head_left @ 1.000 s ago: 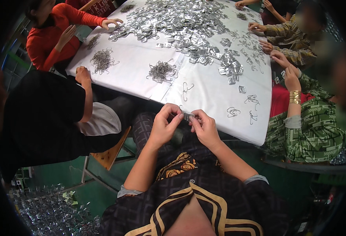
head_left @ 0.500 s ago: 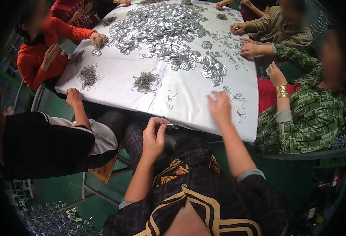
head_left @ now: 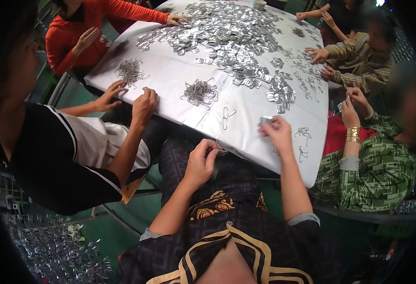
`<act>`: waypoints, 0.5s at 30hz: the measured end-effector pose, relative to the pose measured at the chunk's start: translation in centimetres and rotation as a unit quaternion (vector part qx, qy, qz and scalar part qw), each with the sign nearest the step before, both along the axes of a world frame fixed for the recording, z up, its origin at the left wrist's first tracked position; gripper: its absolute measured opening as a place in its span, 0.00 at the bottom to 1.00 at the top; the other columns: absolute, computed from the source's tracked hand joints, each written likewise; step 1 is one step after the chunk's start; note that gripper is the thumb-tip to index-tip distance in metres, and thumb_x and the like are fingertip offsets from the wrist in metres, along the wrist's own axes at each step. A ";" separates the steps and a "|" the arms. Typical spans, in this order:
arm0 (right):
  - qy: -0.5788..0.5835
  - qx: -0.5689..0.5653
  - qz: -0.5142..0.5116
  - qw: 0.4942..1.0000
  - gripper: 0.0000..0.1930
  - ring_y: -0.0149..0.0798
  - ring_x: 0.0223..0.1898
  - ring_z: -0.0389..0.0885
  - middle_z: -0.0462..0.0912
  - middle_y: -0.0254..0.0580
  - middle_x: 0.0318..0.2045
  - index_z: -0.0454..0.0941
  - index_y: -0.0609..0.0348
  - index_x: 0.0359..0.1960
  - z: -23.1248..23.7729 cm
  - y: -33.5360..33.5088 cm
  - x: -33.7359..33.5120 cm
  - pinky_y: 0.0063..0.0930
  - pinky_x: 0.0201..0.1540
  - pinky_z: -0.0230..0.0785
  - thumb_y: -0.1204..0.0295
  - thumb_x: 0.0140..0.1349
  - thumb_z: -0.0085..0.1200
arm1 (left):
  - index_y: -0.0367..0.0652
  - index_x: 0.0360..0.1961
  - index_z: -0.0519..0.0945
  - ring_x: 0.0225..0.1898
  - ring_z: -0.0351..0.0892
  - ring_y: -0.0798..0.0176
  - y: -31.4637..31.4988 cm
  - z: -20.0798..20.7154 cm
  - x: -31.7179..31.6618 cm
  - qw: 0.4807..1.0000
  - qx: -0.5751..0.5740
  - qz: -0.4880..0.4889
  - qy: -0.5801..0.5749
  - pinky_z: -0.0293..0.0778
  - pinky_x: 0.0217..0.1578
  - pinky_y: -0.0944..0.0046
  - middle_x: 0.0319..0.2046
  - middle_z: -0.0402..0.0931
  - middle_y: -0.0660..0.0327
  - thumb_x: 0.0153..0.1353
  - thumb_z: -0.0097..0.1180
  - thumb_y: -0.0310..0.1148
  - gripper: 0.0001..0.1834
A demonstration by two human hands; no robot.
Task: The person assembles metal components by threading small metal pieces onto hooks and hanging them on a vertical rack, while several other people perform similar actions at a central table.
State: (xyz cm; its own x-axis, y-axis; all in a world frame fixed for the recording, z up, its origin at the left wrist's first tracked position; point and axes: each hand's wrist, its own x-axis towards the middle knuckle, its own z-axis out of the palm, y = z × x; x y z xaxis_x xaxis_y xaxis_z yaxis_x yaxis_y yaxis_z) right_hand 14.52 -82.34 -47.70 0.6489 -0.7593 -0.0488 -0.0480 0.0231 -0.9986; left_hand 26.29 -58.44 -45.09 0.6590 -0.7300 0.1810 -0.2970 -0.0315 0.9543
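Observation:
My left hand [head_left: 202,163] is closed in a pinch at the table's near edge. Between its thumb and fingers sits a small shiny metal piece with a bit of thin wire, mostly hidden. Over the white tabletop, my right hand [head_left: 279,135] grips a flat silver metal piece [head_left: 265,119] at its fingertips. Two bent wire hooks [head_left: 226,118] lie on the cloth between my hands. More wire hooks [head_left: 303,142] rest to the right of my right hand.
A large heap of silver metal pieces [head_left: 231,35] covers the far middle of the white table [head_left: 179,75]. Piles of wire hooks [head_left: 200,92] lie left of centre. Co-workers sit close on both sides, one in a green patterned shirt [head_left: 378,165]. A small tub [head_left: 259,4] stands far back.
My right hand has drawn back from the silver pieces and now shows one in its fingers. The view has shifted. The left neighbour's two hands are now at the table's edge.

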 end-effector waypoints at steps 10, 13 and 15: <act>-0.059 0.055 0.090 0.993 0.06 0.24 0.30 0.78 0.82 0.36 0.28 0.79 0.69 0.32 1.2 10.6 2.9 0.17 0.33 0.70 0.78 0.56 0.61 | 0.35 0.35 0.73 0.34 0.78 0.62 -0.2 -1.3 0.1 0.997 0.033 0.014 -0.068 0.72 0.38 0.66 0.31 0.77 0.54 0.59 0.52 0.20 0.03; -0.077 0.040 0.088 0.992 0.06 0.24 0.31 0.78 0.81 0.36 0.28 0.79 0.70 0.32 1.0 11.4 2.8 0.17 0.33 0.70 0.79 0.56 0.61 | 0.36 0.35 0.73 0.34 0.79 0.60 -0.1 -1.7 0.1 0.989 0.054 0.036 -0.134 0.72 0.38 0.65 0.31 0.77 0.53 0.58 0.53 0.20 0.04; -0.098 0.033 0.081 0.991 0.05 0.24 0.31 0.78 0.80 0.36 0.28 0.79 0.70 0.32 0.9 11.8 2.8 0.18 0.33 0.70 0.80 0.56 0.61 | 0.36 0.35 0.73 0.33 0.78 0.55 0.3 -1.7 0.3 0.986 0.055 0.021 -0.156 0.72 0.35 0.61 0.29 0.76 0.52 0.56 0.55 0.21 0.05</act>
State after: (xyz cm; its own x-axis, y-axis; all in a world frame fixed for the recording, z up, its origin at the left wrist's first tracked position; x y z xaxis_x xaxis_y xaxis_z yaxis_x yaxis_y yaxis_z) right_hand 17.28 -70.49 -46.82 0.7645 -0.6431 0.0445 0.1392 0.0972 -0.9855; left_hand 26.54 -58.18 -46.75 0.6146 -0.7294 0.3003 -0.5713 -0.1491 0.8071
